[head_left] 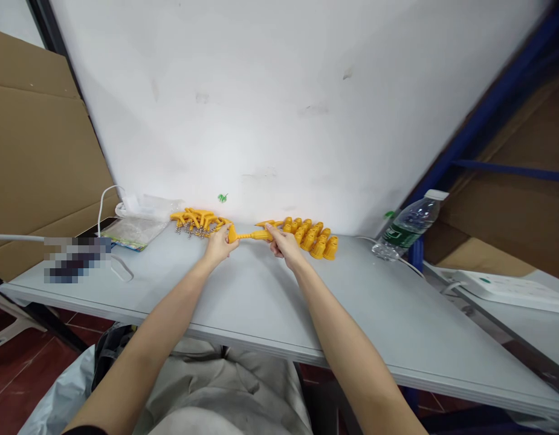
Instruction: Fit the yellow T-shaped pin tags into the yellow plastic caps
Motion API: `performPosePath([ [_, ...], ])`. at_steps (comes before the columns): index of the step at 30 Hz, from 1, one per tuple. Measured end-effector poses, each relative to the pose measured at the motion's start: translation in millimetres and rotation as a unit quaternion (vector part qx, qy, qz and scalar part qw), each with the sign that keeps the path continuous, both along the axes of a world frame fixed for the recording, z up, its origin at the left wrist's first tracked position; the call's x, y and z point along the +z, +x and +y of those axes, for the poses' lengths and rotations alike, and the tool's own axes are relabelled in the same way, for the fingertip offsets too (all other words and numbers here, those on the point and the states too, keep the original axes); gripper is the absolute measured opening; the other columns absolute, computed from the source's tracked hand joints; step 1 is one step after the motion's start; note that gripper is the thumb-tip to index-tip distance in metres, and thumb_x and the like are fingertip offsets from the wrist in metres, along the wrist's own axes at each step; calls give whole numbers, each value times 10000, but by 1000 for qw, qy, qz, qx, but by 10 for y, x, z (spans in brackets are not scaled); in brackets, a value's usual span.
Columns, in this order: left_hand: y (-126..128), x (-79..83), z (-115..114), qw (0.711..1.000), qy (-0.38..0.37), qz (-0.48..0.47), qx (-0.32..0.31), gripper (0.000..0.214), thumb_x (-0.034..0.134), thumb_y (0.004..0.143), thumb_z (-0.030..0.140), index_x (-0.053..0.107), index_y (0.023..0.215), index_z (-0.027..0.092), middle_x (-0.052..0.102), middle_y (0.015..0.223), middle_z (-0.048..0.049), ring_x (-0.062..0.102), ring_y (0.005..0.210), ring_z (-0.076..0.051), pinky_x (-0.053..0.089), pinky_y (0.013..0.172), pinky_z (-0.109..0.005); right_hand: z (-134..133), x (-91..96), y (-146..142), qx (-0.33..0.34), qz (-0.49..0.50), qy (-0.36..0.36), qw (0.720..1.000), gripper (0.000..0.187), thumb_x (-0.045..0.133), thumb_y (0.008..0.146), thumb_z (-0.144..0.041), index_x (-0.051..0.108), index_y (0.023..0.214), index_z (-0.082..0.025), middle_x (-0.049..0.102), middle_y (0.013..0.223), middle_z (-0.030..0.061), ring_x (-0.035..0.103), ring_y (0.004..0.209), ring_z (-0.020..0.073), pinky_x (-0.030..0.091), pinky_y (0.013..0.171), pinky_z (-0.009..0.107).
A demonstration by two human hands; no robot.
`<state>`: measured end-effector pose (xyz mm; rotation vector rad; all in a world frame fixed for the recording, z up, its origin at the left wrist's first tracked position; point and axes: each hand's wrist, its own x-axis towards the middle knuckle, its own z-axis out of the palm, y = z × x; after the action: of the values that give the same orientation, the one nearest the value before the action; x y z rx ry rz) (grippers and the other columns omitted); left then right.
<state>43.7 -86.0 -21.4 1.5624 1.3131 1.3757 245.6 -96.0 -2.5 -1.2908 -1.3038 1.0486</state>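
Note:
My left hand [219, 248] is closed around the flared end of a yellow plastic piece with a ridged, screw-like shaft [245, 236], held level just above the table. Its other end, a thicker yellow sleeve, sits in the fingers of my right hand [284, 244]. Whether shaft and sleeve are one part or two joined cannot be told. Left of my hands lies a pile of yellow branched plastic pieces [200, 216] with small metal bits. Just beyond my right hand stand several yellow ribbed cups [319, 246] in rows, and a slim yellow piece [266, 223] lies behind it.
The grey table [261, 302] backs onto a white wall panel [279, 121]. A water bottle [406, 226] leans at the right, beside a white power strip [510, 290]. Clear plastic bags [138, 232] and a white cable [100, 208] lie left. Cardboard [43, 151] borders the left side.

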Motion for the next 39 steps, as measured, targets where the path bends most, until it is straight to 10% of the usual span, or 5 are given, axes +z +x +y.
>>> performPosePath([
  [7, -46, 23, 44, 999, -29, 16, -4, 507, 751, 590, 92, 679, 1081, 193, 499, 419, 94, 419, 305, -117, 351, 439, -237, -11, -6, 144, 121, -12, 83, 989, 618, 813, 576, -584, 628, 1008, -183, 644, 721, -2, 556, 529, 118, 493, 562, 291],
  [21, -67, -11, 59, 970, 95, 223, 38, 504, 633, 751, 202, 603, 1251, 149, 594, 597, 44, 564, 544, -149, 481, 599, -264, 17, -52, 77, 107, 62, 19, 992, 485, 780, 633, -618, 596, 615, -170, 641, 578, 31, 543, 437, 108, 457, 487, 259],
  [39, -102, -127, 165, 965, 131, 227, 18, 471, 651, 743, 187, 614, 1212, 188, 519, 582, 50, 518, 556, -152, 445, 632, -268, 101, -109, 25, 77, 125, -117, 982, 299, 695, 798, -497, 594, 769, -217, 626, 562, 20, 466, 394, 96, 355, 367, 226],
])
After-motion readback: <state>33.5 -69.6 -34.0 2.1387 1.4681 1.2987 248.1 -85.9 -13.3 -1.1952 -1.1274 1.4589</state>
